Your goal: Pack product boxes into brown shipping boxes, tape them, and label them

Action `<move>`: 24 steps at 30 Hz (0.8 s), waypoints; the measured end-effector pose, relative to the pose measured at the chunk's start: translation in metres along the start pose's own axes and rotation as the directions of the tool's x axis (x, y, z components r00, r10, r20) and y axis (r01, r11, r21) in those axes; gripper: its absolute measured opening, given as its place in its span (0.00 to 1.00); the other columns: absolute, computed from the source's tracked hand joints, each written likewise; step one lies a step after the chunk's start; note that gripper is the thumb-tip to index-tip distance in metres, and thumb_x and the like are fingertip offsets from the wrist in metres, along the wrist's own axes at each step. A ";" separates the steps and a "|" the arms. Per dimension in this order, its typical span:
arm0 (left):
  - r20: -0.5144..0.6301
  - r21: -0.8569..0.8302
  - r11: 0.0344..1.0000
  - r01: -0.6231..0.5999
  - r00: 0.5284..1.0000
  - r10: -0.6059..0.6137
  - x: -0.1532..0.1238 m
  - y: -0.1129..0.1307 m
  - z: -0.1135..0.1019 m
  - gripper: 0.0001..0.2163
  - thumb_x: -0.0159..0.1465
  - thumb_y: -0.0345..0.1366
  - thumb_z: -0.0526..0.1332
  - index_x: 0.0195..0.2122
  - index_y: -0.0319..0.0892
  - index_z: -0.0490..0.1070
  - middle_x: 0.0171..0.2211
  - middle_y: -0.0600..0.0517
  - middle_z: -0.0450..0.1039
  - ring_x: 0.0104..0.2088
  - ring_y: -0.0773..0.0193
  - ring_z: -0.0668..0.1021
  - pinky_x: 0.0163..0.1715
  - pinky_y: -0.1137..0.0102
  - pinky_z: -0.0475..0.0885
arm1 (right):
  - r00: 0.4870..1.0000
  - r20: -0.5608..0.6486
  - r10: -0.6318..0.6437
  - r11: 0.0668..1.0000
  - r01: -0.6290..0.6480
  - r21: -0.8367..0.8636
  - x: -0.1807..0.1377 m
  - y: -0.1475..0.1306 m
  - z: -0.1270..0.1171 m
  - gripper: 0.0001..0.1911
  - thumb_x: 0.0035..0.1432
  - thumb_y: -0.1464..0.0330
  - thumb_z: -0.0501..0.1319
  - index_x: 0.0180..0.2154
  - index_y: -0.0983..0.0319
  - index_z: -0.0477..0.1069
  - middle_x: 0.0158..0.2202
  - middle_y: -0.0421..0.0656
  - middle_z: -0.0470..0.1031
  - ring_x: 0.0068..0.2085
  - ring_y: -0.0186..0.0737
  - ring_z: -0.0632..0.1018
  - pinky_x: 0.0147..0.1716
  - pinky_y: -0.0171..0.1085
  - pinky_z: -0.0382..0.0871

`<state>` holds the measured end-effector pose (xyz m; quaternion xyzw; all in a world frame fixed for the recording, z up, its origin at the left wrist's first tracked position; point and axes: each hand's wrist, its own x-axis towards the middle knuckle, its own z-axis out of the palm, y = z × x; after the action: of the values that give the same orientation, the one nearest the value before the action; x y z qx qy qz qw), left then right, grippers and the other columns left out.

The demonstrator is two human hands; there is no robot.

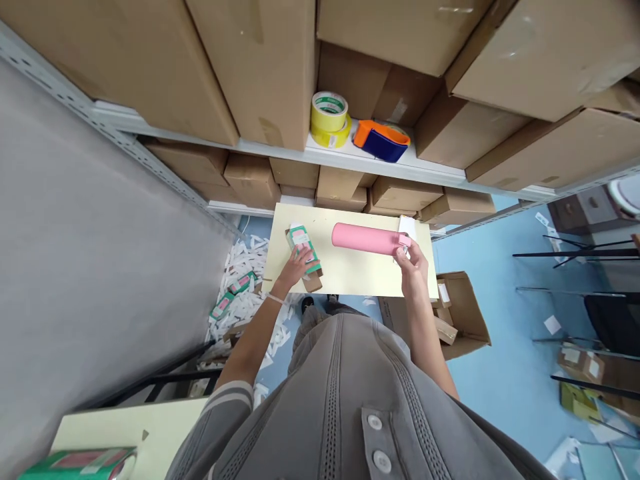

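Note:
A pink cylindrical bottle (pixel 363 239) lies sideways over the pale yellow table (pixel 350 273). My right hand (pixel 411 265) is closed on its right end, close to a white slip of paper (pixel 407 227). My left hand (pixel 297 265) rests with fingers curled on a green and pink carton (pixel 301 244) with an open brown flap at the table's left part.
Cardboard boxes fill the metal shelves behind the table; a yellow tape roll (pixel 329 119) and an orange-blue tape dispenser (pixel 381 141) sit on the shelf. White scraps and green cartons (pixel 233 300) litter the floor at left. An open cardboard box (pixel 457 313) stands at right.

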<state>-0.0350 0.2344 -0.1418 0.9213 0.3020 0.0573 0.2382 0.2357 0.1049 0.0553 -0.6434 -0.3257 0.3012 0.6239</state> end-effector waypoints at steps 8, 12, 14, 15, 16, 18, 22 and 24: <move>-0.274 -0.099 0.994 0.053 0.958 -0.078 0.012 0.076 -0.109 0.33 0.68 0.46 0.57 0.71 0.46 0.48 0.70 0.39 0.52 0.71 0.46 0.53 0.68 0.43 0.38 | 0.996 -0.087 -0.035 0.999 0.033 -0.028 0.005 -0.003 -0.015 0.23 0.55 0.53 0.64 0.47 0.60 0.74 0.46 0.45 0.76 0.47 0.44 0.74 0.44 0.39 0.68; -0.177 -0.126 0.982 -0.143 0.977 0.120 0.035 0.137 -0.148 0.36 0.66 0.50 0.59 0.71 0.49 0.43 0.69 0.43 0.55 0.69 0.49 0.58 0.69 0.46 0.32 | 0.983 -0.114 -0.141 0.980 0.122 -0.155 0.016 -0.024 -0.012 0.22 0.55 0.52 0.64 0.44 0.61 0.74 0.39 0.43 0.75 0.38 0.40 0.72 0.37 0.37 0.67; -0.087 -0.191 0.967 -0.169 0.984 0.154 0.048 0.157 -0.152 0.40 0.64 0.50 0.62 0.71 0.51 0.41 0.69 0.43 0.57 0.67 0.49 0.62 0.69 0.46 0.35 | 0.972 -0.110 -0.208 0.957 0.179 -0.228 0.022 -0.037 -0.009 0.23 0.53 0.52 0.66 0.42 0.61 0.73 0.36 0.41 0.73 0.35 0.38 0.71 0.35 0.37 0.66; -0.063 -0.226 0.961 -0.158 0.987 0.148 0.054 0.164 -0.152 0.42 0.62 0.50 0.64 0.71 0.51 0.41 0.68 0.43 0.57 0.66 0.48 0.64 0.69 0.47 0.38 | 0.965 -0.102 -0.242 0.943 0.209 -0.260 0.026 -0.043 -0.007 0.23 0.52 0.51 0.67 0.42 0.61 0.74 0.36 0.41 0.73 0.34 0.38 0.71 0.35 0.37 0.66; -0.059 -0.257 0.956 -0.139 0.990 0.128 0.059 0.169 -0.151 0.42 0.61 0.49 0.65 0.71 0.50 0.43 0.67 0.43 0.59 0.65 0.47 0.66 0.68 0.47 0.42 | 0.958 -0.085 -0.272 0.928 0.238 -0.285 0.030 -0.048 -0.005 0.23 0.51 0.51 0.68 0.41 0.61 0.74 0.36 0.41 0.72 0.35 0.39 0.71 0.35 0.37 0.66; -0.084 -0.316 0.945 -0.087 0.994 0.064 0.066 0.175 -0.149 0.40 0.58 0.49 0.68 0.68 0.48 0.52 0.64 0.42 0.64 0.61 0.45 0.70 0.66 0.47 0.52 | 0.951 -0.014 -0.307 0.909 0.289 -0.300 0.037 -0.057 -0.001 0.23 0.50 0.51 0.69 0.42 0.60 0.74 0.38 0.43 0.73 0.37 0.40 0.72 0.37 0.38 0.67; -0.118 -0.563 0.827 0.000 0.990 -0.081 0.069 0.182 -0.146 0.33 0.53 0.47 0.71 0.59 0.43 0.65 0.55 0.42 0.72 0.53 0.44 0.75 0.56 0.50 0.66 | 0.949 0.207 -0.239 0.962 0.260 -0.081 0.047 -0.056 0.002 0.27 0.57 0.48 0.62 0.52 0.57 0.71 0.48 0.46 0.73 0.39 0.41 0.74 0.42 0.42 0.70; -0.118 -0.773 0.634 -0.020 0.987 -0.113 0.069 0.186 -0.147 0.32 0.53 0.45 0.72 0.57 0.43 0.67 0.54 0.43 0.73 0.54 0.46 0.75 0.55 0.54 0.68 | 0.955 0.244 -0.166 0.986 0.161 0.040 0.047 -0.046 0.003 0.28 0.62 0.46 0.56 0.56 0.55 0.67 0.52 0.46 0.72 0.39 0.41 0.75 0.47 0.44 0.69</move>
<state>0.0824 0.2034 0.0731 0.7159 0.2897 0.2459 0.5857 0.2595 0.1444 0.1017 -0.5656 -0.4496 0.3296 0.6077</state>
